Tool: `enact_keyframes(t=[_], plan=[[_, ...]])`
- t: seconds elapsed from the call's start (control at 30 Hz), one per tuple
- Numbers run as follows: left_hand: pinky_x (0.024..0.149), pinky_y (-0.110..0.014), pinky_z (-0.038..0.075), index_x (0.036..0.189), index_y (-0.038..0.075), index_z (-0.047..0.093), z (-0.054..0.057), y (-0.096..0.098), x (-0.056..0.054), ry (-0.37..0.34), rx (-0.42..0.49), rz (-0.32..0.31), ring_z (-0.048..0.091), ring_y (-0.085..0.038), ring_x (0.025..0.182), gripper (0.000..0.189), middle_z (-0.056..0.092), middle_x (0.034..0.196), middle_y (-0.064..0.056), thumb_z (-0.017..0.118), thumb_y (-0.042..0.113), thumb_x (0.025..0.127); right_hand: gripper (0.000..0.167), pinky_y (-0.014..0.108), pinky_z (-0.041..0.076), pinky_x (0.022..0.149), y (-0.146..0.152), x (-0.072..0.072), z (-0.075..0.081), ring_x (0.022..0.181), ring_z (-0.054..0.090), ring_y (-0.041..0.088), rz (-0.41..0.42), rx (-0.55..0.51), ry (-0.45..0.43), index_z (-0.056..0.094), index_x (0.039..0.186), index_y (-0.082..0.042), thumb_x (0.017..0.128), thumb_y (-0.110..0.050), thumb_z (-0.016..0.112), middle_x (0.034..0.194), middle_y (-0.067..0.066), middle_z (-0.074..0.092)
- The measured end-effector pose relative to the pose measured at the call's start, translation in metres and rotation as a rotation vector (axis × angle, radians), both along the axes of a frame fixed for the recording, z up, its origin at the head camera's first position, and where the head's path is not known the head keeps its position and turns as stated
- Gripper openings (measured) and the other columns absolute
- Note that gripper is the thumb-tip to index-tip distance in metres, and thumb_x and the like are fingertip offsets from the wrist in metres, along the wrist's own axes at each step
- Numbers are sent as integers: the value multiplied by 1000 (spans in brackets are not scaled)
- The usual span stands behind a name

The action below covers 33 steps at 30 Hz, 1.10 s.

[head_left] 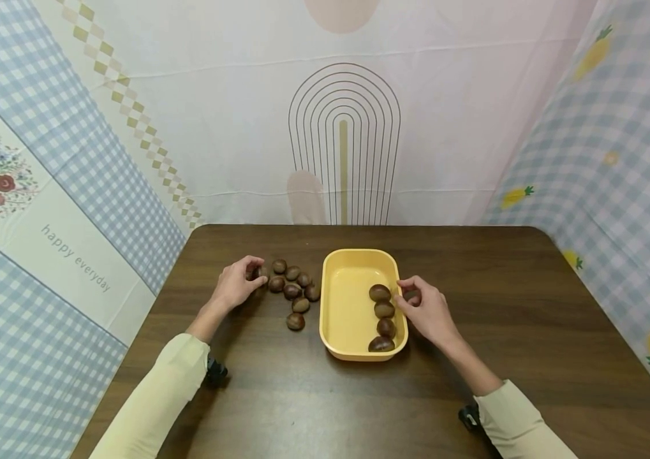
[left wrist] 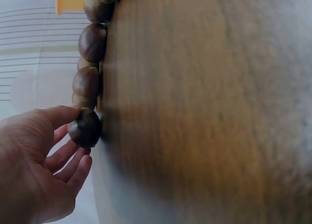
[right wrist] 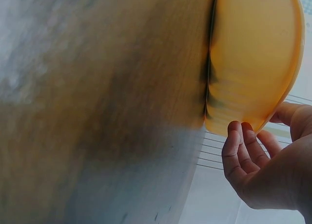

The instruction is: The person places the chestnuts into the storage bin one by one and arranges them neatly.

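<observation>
My left hand [head_left: 234,284] pinches a dark brown chestnut [left wrist: 85,129] between thumb and fingers, at the left end of a loose cluster of chestnuts [head_left: 293,291] on the table. To the right of the cluster stands a yellow rectangular tray [head_left: 344,319]. Inside it, several chestnuts [head_left: 384,310] lie in a row along the right wall. My right hand [head_left: 429,313] grips the tray's right rim, with its thumb at the top edge and the other fingers bent outside the wall. In the right wrist view the tray's outer side [right wrist: 253,53] hides what lies within.
The brown wooden table [head_left: 302,408] reaches back to a pale printed cloth [head_left: 233,146]. Checked cloths hang at both sides. A dark wrist-worn device [head_left: 216,371] sits at the left sleeve, and another [head_left: 469,417] at the right sleeve.
</observation>
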<state>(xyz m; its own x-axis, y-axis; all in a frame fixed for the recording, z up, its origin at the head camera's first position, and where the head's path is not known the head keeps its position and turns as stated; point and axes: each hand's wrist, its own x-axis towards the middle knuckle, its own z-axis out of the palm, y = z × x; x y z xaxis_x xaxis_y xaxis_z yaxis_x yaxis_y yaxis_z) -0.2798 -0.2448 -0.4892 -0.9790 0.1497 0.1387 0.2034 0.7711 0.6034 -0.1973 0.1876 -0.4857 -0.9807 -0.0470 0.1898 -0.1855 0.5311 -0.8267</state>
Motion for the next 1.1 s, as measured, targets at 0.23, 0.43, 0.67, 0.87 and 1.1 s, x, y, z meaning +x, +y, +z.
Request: enact_keyframes(t=[0.23, 0.43, 0.67, 0.87, 1.1], plan=[[100, -57, 51, 137, 4, 66, -3, 0, 3, 1, -6, 7, 68, -37, 115, 45, 71, 127, -18, 81, 17, 97, 29, 22, 54, 65, 0, 0, 0, 80, 70, 21, 0, 2, 3, 70, 125, 3, 98, -5, 76, 109, 17, 73], [100, -57, 52, 137, 4, 65, -5, -2, 3, 2, -5, 8, 68, -38, 115, 46, 71, 127, -19, 82, 19, 96, 28, 22, 53, 65, 0, 0, 0, 80, 69, 21, 1, 5, 7, 70, 124, 3, 98, -5, 75, 109, 17, 73], [100, -57, 52, 136, 4, 65, -1, -3, -2, 2, -5, 11, 68, -37, 114, 47, 71, 127, -18, 82, 20, 96, 28, 22, 53, 65, 0, 0, 0, 80, 69, 21, 1, 7, 12, 70, 124, 3, 98, -6, 76, 108, 16, 73], [101, -55, 53, 138, 3, 65, 11, 3, -7, 14, 7, 3, 70, -37, 115, 48, 71, 129, -18, 82, 20, 96, 28, 22, 53, 65, 1, -1, 0, 80, 69, 21, 2, 13, 14, 70, 124, 3, 98, -5, 76, 108, 16, 73], [101, -54, 54, 139, 5, 64, 26, 18, -12, 23, 22, -36, 69, -36, 118, 48, 70, 130, -16, 81, 20, 97, 28, 22, 53, 66, 1, -1, -1, 81, 68, 21, 0, 19, 12, 70, 124, 3, 98, -5, 75, 108, 16, 73]])
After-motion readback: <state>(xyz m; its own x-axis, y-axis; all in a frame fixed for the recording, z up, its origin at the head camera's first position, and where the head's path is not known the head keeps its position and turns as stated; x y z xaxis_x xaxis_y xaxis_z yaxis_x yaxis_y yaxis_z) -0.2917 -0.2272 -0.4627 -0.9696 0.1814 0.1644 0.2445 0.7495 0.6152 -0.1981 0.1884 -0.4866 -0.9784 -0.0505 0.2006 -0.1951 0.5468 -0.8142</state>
